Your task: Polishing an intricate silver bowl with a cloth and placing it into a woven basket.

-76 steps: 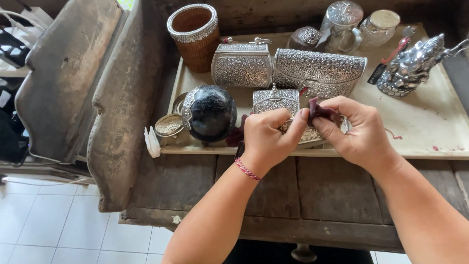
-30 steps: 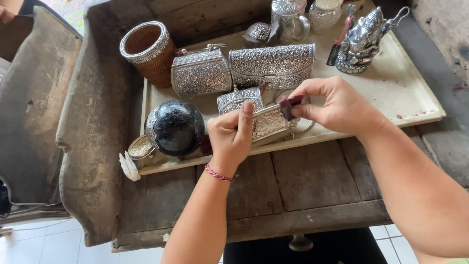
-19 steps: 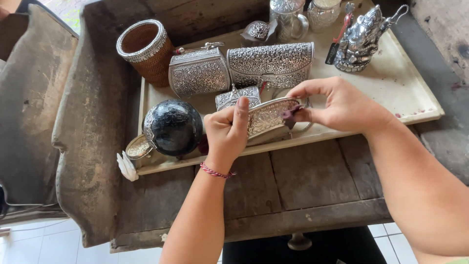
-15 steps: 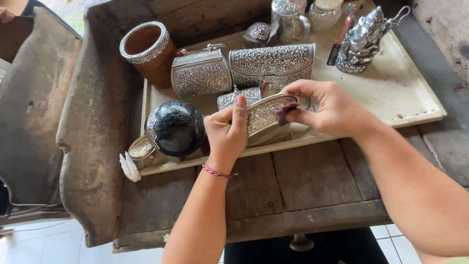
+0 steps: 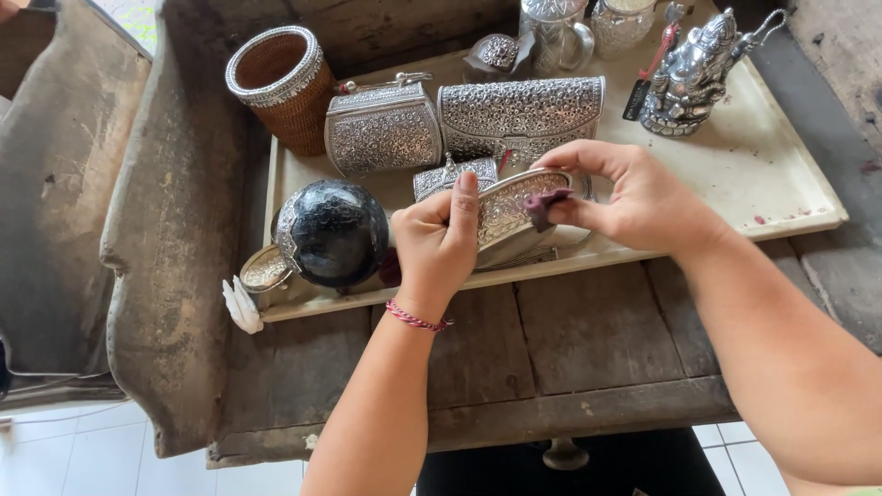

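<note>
Embossed silver case, held above the tray's near edge: left hand is gripping its end; right hand, pinching a maroon cloth, is now rubbing further along the face than a moment ago, so polishing is progressing.

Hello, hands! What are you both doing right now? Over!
Left hand grips silver purse, tilted above tray. Right hand presses maroon cloth on its face. Black ball purse close left, not touching.

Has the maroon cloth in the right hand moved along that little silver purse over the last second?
Yes. The maroon cloth went from the oval silver purse's upper rim down onto its embossed face.
</note>
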